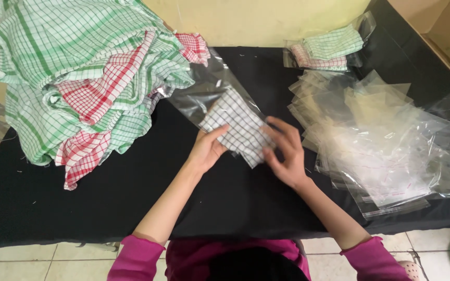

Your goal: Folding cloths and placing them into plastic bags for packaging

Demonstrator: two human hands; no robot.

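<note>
Both hands, left and right, clamp a folded black-checked cloth half inside a clear bag; empty-bag stack right.

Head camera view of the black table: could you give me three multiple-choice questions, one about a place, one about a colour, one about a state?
1. Where does the heap of loose green and red checked cloths lie on the black table?
A. far left
B. far right
C. near edge, middle

2. What colour are the lines on the folded checked cloth between the left hand and right hand?
A. red
B. dark grey
C. green

3. How does that folded cloth sit in the clear plastic bag?
A. sealed inside
B. partly inside
C. apart from it

Answers: 1 A, the heap fills the far left corner. 2 B, dark lines on white. 3 B, its near end sticks out of the bag.
</note>
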